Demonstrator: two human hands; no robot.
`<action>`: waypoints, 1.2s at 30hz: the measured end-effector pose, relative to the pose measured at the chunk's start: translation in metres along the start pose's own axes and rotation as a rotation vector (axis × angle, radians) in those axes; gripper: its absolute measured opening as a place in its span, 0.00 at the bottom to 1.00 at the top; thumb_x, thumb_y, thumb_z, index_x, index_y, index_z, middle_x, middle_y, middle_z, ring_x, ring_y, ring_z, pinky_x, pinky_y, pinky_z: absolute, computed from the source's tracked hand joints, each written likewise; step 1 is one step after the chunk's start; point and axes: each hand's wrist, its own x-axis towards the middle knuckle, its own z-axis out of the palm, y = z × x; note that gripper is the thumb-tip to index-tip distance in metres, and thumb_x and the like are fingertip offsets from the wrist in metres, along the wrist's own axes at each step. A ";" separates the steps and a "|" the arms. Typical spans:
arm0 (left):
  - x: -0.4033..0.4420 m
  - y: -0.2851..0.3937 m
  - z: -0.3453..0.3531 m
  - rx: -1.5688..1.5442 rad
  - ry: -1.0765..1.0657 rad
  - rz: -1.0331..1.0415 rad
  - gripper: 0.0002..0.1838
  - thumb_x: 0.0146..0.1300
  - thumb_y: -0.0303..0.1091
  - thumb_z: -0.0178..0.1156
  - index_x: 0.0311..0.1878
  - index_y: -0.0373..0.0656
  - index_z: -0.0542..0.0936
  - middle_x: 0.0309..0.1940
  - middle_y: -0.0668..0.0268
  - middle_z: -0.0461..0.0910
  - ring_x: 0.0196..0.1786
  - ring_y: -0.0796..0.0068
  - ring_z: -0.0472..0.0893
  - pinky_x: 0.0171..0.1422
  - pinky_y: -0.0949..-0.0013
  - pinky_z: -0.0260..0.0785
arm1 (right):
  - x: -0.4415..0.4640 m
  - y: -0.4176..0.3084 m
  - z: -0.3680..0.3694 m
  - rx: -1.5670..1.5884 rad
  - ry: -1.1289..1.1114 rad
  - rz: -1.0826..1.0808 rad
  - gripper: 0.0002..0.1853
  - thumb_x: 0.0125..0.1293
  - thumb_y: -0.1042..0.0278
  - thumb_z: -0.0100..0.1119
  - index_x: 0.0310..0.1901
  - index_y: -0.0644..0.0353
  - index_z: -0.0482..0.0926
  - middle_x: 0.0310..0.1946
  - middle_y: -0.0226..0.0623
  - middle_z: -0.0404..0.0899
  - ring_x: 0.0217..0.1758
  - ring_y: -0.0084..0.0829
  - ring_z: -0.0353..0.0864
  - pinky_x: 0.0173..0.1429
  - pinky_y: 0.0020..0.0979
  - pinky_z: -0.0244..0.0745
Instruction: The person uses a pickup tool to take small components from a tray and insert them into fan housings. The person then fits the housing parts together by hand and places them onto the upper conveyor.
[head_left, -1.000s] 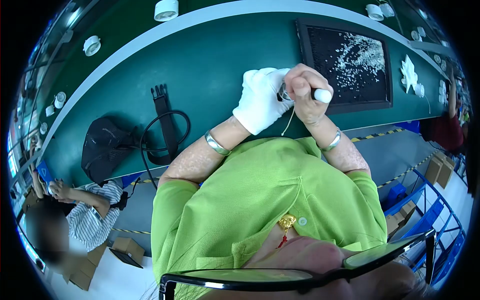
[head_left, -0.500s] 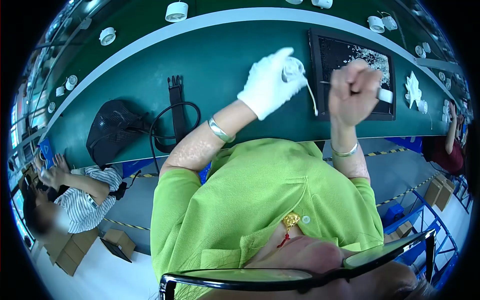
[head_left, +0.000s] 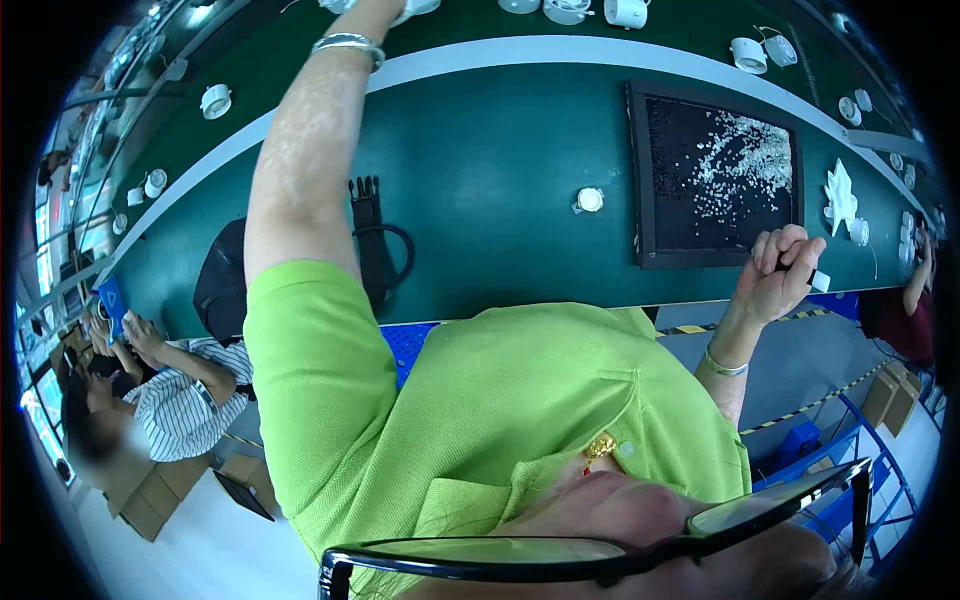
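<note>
Black bag (head_left: pixel 220 285) and dark strap (head_left: pixel 367 215) seen at near left, partly covered by left arm. Left hand (head_left: pixel 384 8) extended to far left, mostly cut off at top edge; grip cannot be told. Hands well apart. Small white piece (head_left: pixel 590 200) set down on green table (head_left: pixel 480 150) between them, touched by neither. Dark tray (head_left: pixel 645 215) of pale bits (head_left: pixel 745 160) to its right. White-ended tool (head_left: pixel 820 281) clasped in right hand (head_left: pixel 784 272), near tray's near-right corner.

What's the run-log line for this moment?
left arm: extended to top edge | right hand: gripping white-ended tool | white part: on table, left of tray
</note>
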 end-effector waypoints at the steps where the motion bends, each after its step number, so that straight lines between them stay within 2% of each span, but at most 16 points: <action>1: -0.010 0.054 0.022 0.558 0.329 -0.315 0.35 0.61 0.61 0.52 0.62 0.45 0.76 0.57 0.56 0.78 0.58 0.52 0.77 0.62 0.58 0.69 | 0.001 -0.001 -0.004 -0.012 0.015 -0.003 0.21 0.78 0.57 0.42 0.23 0.55 0.63 0.26 0.33 0.70 0.15 0.15 0.53 0.20 0.18 0.50; 4: -0.008 0.025 -0.015 -0.044 0.656 -0.197 0.32 0.59 0.60 0.53 0.45 0.35 0.81 0.46 0.52 0.83 0.45 0.47 0.81 0.52 0.57 0.73 | 0.009 -0.003 -0.016 0.042 0.062 -0.034 0.22 0.77 0.55 0.43 0.23 0.55 0.65 0.27 0.33 0.71 0.15 0.14 0.54 0.20 0.19 0.50; 5: 0.011 -0.035 -0.044 -0.055 0.620 -0.164 0.32 0.59 0.60 0.53 0.45 0.35 0.81 0.46 0.52 0.83 0.45 0.47 0.81 0.52 0.57 0.73 | 0.009 -0.006 -0.024 0.046 0.097 -0.058 0.22 0.77 0.54 0.44 0.23 0.55 0.65 0.27 0.33 0.71 0.15 0.14 0.55 0.20 0.19 0.50; 6: 0.040 -0.100 -0.077 0.442 0.668 -0.460 0.39 0.62 0.59 0.52 0.65 0.35 0.69 0.45 0.49 0.83 0.50 0.47 0.81 0.58 0.55 0.71 | 0.009 -0.008 -0.034 0.100 0.085 -0.064 0.24 0.76 0.50 0.44 0.23 0.57 0.68 0.28 0.35 0.72 0.16 0.15 0.57 0.21 0.19 0.51; 7: 0.035 -0.092 -0.075 0.627 0.670 -0.352 0.43 0.62 0.67 0.46 0.68 0.40 0.67 0.51 0.48 0.80 0.53 0.47 0.80 0.60 0.55 0.69 | 0.014 -0.009 -0.046 0.150 0.075 -0.072 0.27 0.75 0.46 0.44 0.23 0.58 0.70 0.29 0.37 0.74 0.17 0.17 0.59 0.22 0.20 0.52; 8: 0.043 -0.111 -0.072 0.634 0.604 -0.348 0.45 0.59 0.68 0.53 0.73 0.47 0.62 0.63 0.50 0.72 0.65 0.53 0.71 0.71 0.61 0.59 | 0.018 -0.011 -0.055 0.107 0.119 -0.106 0.27 0.75 0.46 0.44 0.23 0.58 0.70 0.29 0.37 0.74 0.17 0.17 0.59 0.22 0.20 0.52; 10: 0.061 -0.183 -0.060 0.452 0.420 -0.456 0.47 0.57 0.64 0.60 0.73 0.43 0.61 0.64 0.53 0.72 0.64 0.57 0.73 0.69 0.64 0.62 | 0.023 -0.012 -0.064 0.165 0.224 -0.158 0.36 0.73 0.37 0.37 0.24 0.62 0.78 0.33 0.42 0.78 0.21 0.23 0.66 0.25 0.21 0.58; 12: 0.080 -0.282 -0.052 0.210 0.320 -0.365 0.37 0.65 0.53 0.57 0.73 0.47 0.60 0.65 0.57 0.71 0.67 0.58 0.71 0.69 0.64 0.63 | 0.029 -0.007 -0.072 -0.013 0.335 -0.229 0.41 0.71 0.31 0.33 0.25 0.64 0.82 0.36 0.47 0.81 0.26 0.27 0.71 0.28 0.21 0.61; 15: 0.054 -0.203 -0.035 0.527 0.382 -0.541 0.32 0.66 0.50 0.55 0.70 0.46 0.65 0.63 0.60 0.74 0.63 0.56 0.74 0.67 0.62 0.66 | 0.023 -0.005 -0.096 -0.267 0.362 -0.047 0.43 0.68 0.28 0.32 0.25 0.64 0.82 0.35 0.46 0.83 0.24 0.26 0.70 0.27 0.19 0.61; 17: 0.059 -0.234 -0.044 0.601 0.471 -0.550 0.31 0.64 0.53 0.55 0.67 0.47 0.69 0.61 0.59 0.76 0.61 0.56 0.76 0.65 0.61 0.67 | 0.022 0.003 -0.102 -0.242 0.377 0.002 0.37 0.70 0.34 0.43 0.26 0.64 0.82 0.33 0.43 0.83 0.21 0.22 0.68 0.25 0.17 0.61; 20: 0.031 -0.129 -0.043 0.596 0.615 -0.642 0.32 0.63 0.56 0.55 0.65 0.46 0.72 0.59 0.61 0.77 0.59 0.55 0.78 0.63 0.60 0.68 | 0.032 0.018 -0.108 -0.412 0.384 -0.041 0.27 0.73 0.47 0.51 0.31 0.68 0.81 0.36 0.47 0.82 0.23 0.21 0.67 0.27 0.20 0.62; 23: -0.002 -0.049 -0.022 0.454 0.796 -0.485 0.35 0.59 0.58 0.60 0.63 0.42 0.73 0.56 0.59 0.79 0.54 0.59 0.80 0.60 0.62 0.70 | 0.043 0.027 -0.098 -0.408 0.411 -0.071 0.20 0.71 0.55 0.57 0.33 0.69 0.80 0.32 0.44 0.82 0.21 0.21 0.66 0.27 0.19 0.62; 25: -0.033 0.013 0.020 0.108 0.893 -0.154 0.38 0.55 0.56 0.67 0.62 0.39 0.73 0.53 0.57 0.80 0.52 0.65 0.80 0.59 0.68 0.70 | 0.047 0.031 -0.092 -0.486 0.439 -0.020 0.20 0.68 0.54 0.60 0.29 0.66 0.81 0.26 0.38 0.82 0.18 0.20 0.64 0.26 0.18 0.62; 29: -0.079 0.065 0.138 -0.077 0.816 0.058 0.34 0.50 0.42 0.74 0.58 0.35 0.75 0.48 0.54 0.80 0.50 0.66 0.79 0.57 0.68 0.71 | 0.049 0.038 -0.075 -0.701 0.460 -0.140 0.20 0.66 0.54 0.62 0.26 0.64 0.81 0.22 0.34 0.81 0.17 0.19 0.64 0.25 0.18 0.62; 32: -0.098 0.092 0.184 -0.078 0.656 -0.272 0.32 0.49 0.40 0.74 0.56 0.36 0.76 0.47 0.53 0.81 0.49 0.64 0.80 0.55 0.64 0.73 | 0.048 0.038 -0.082 -0.763 0.472 -0.153 0.20 0.65 0.54 0.64 0.24 0.63 0.81 0.20 0.32 0.80 0.16 0.18 0.64 0.24 0.18 0.62; 36: -0.098 0.074 0.222 0.184 0.604 -0.189 0.32 0.50 0.41 0.73 0.57 0.37 0.75 0.47 0.54 0.80 0.47 0.63 0.80 0.55 0.62 0.72 | 0.048 0.045 -0.085 -0.687 0.455 -0.067 0.20 0.63 0.53 0.65 0.22 0.62 0.81 0.19 0.29 0.79 0.16 0.18 0.64 0.24 0.18 0.62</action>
